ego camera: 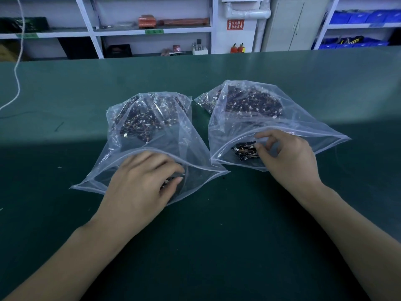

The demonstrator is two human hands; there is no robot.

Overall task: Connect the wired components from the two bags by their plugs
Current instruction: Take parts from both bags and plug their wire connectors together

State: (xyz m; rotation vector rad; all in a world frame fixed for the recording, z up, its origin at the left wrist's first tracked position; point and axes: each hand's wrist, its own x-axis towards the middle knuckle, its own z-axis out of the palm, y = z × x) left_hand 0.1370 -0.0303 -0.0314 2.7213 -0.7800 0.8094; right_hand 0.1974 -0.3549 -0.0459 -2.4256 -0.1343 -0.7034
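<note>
Your right hand (288,155) pinches a small dark cluster of wired parts (245,149) between thumb and fingertips, just inside the mouth of the right bag (303,129). Your left hand (138,181) reaches into the mouth of the left bag (121,155), fingers curled over a dark part (168,183) that is mostly hidden beneath them. Both clear bags lie side by side on the green table (217,224), each with a heap of dark wired parts gathered at its far end.
</note>
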